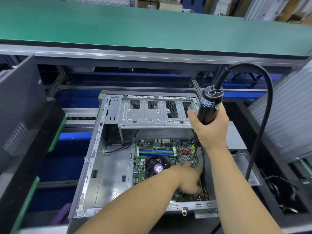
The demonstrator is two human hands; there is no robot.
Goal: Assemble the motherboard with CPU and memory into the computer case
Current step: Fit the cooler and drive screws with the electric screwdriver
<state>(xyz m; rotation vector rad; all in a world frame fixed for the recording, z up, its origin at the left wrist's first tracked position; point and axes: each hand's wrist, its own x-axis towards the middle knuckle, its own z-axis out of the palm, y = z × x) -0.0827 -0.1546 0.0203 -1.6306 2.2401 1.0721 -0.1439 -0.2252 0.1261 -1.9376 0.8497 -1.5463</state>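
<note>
Right hand (211,130) wrapped fully round one black electric screwdriver (208,107), held upright, bit (194,152) pointing down at the right edge of the motherboard (168,147); whether the tip already sits in a screw too small to tell. Left hand (190,178) reaching in below and left of the right, fingers spread flat and pressing on the board's right side, holding nothing.

Directly under both hands: one motherboard lying on the floor of one open computer case (108,174), one CPU fan (157,166) with a purple label just left of the left hand's fingertips, memory slots (156,152) beyond it — four coloured strips counted, two green and two blue; sticks in them not clearly made out. One drive cage (152,114) beyond the right hand. One thick cable (263,115) looping from the driver's top down past the right forearm.

Likely trouble from here: bit skating off the screw head and gouging traces or small parts nearby, brought on by a tilted driver or a board shifting under uneven pressure. Left fingers close below the bit, so a slip could catch them. Cable drag could pull the driver off vertical and cross-thread the screw.
</note>
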